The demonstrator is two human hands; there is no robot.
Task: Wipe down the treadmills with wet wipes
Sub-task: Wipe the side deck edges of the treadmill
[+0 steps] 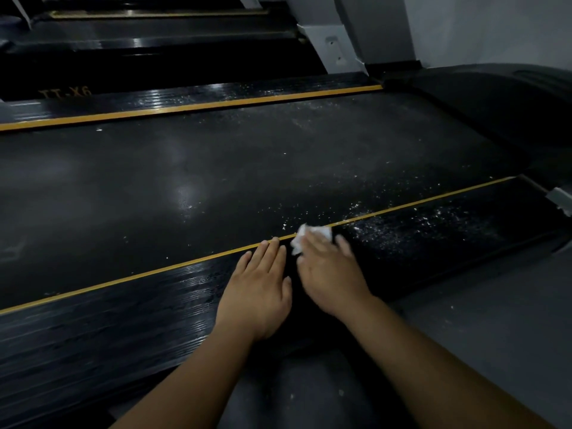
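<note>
Fingers [272, 252] of the left hand [257, 292] are lying straight and close together, palm down, and are resting flat on the near side rail [123, 311] of the treadmill, with the tips reaching the yellow stripe [154, 269] along the rail's inner edge. Just beside it, the right hand [329, 270] is pressing a crumpled white wet wipe [312, 236] onto the same rail at the stripe. Its fingers [343, 246] are lying slightly spread over the wipe, which is sticking out past the fingertips and on the thumb side. The hand is blurred, so I cannot tell whether the thumb is pinching the wipe or only pressing it. Both bare forearms are coming in from the bottom edge, over the grey floor [464, 335]. Left of the hands the ribbed rail is shining, while to their right white specks [418, 224] are lying thick on the rail and spilling onto the black belt [216, 168]. Across the belt, the far side rail [185, 99] is showing its own yellow stripe and more specks. At the belt's right end a dark motor cover [495, 97] is rising. Beyond the far rail, gold lettering [65, 92] is reading TT-X6, and a second treadmill [154, 48] is lying in shadow behind it. A grey upright post [334, 48] is standing beside a pale wall [495, 26].
</note>
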